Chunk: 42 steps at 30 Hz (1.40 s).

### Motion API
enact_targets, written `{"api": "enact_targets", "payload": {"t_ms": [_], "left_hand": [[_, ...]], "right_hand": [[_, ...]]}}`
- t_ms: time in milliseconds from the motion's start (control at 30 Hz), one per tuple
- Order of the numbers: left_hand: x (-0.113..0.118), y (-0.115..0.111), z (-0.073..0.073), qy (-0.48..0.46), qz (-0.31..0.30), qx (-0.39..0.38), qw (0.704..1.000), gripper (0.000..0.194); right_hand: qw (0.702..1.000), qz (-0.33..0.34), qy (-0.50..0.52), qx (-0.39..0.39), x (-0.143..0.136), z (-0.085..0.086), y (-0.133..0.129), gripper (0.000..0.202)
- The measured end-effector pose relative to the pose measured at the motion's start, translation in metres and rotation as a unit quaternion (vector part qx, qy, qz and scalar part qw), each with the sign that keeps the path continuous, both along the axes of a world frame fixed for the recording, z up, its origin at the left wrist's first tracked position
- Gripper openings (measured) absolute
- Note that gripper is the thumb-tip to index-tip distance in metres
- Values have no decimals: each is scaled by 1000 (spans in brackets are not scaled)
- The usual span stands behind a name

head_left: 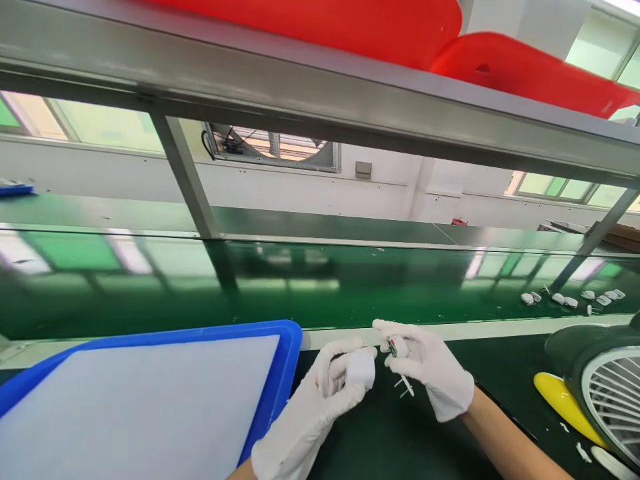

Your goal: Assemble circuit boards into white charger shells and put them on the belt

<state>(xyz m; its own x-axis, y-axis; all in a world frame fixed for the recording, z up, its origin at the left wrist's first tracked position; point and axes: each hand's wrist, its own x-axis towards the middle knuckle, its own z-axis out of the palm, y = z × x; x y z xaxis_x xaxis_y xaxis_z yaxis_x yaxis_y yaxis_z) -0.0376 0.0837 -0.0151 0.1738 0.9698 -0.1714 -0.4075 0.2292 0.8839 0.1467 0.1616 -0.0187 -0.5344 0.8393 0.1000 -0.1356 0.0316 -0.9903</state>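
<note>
White gloves cover both hands over the dark green bench mat. My left hand is closed round a white plastic housing, whose face points toward the right hand. A short gap to the right, my right hand pinches a small green circuit board between thumb and fingers. Below that hand a white piece with thin metal prongs sticks out; how it joins the board is hidden by the fingers. The two hands do not touch.
A blue tray with a white liner lies at the left. Behind the hands runs a green belt with several small white parts at right. A fan and yellow object stand right. Overhead, a shelf holds red bins.
</note>
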Motion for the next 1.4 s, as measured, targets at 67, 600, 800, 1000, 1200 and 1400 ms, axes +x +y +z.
{"api": "enact_targets", "payload": {"t_ms": [67, 600, 800, 1000, 1200, 1400], "left_hand": [[-1, 1, 2, -9, -10, 3, 1000, 50], [-1, -7, 1, 38, -64, 33, 997, 34], [-3, -5, 13, -69, -89, -18, 994, 51], [4, -10, 7, 142, -65, 36, 987, 45], [7, -15, 7, 162, -95, -3, 982, 22], [5, -4, 14, 61, -95, -9, 994, 27]], "right_hand": [[1000, 0, -18, -2, 0, 5, -3, 37], [951, 39, -166, 256, 15, 60, -41, 15], [909, 15, -216, 357, 14, 58, -43, 26], [907, -9, -208, 366, 14, 49, -44, 42], [956, 20, -160, 246, 15, 42, -43, 35], [990, 8, -67, 122, 13, 42, -34, 28]]}}
